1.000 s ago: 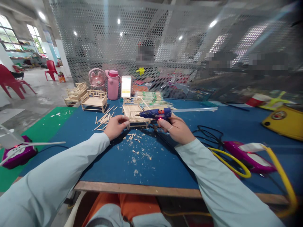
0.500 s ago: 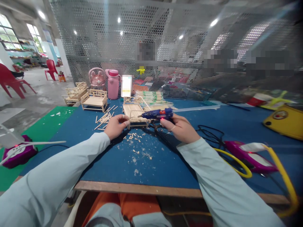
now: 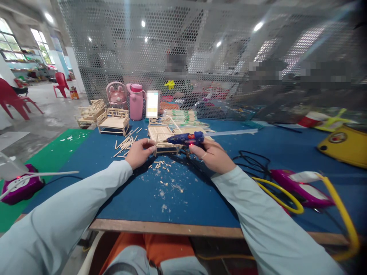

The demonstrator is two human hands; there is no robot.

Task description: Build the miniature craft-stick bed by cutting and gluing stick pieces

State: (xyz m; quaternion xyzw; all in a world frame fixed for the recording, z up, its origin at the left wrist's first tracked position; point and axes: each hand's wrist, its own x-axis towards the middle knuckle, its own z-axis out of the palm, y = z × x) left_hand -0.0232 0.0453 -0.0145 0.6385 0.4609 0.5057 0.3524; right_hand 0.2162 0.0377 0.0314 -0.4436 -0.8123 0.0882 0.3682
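Note:
My right hand (image 3: 216,156) is wrapped round a blue hot glue gun (image 3: 186,138), a long clear glue stick (image 3: 235,132) running out of its back end. The gun's nozzle points left, over the near rail of a miniature wooden bench (image 3: 160,133) built from thin sticks. At the bench's near left corner, my left hand (image 3: 140,153) pinches the frame between thumb and fingers. Loose wooden sticks (image 3: 126,143) lie just beyond that hand. Short cut pieces (image 3: 162,165) and whitish glue specks are scattered in front of the bench.
Finished-looking small benches (image 3: 113,121) stand at the back left, near a pink jug (image 3: 137,102) and a lit phone (image 3: 152,104). Bundled sticks (image 3: 183,116) lie behind. Black cable, a purple power strip (image 3: 301,189) and a yellow bag (image 3: 344,145) are to the right.
My right hand has moved the glue gun a little to the left, bringing its nozzle closer to the bench's left corner. My left hand stays at that corner.

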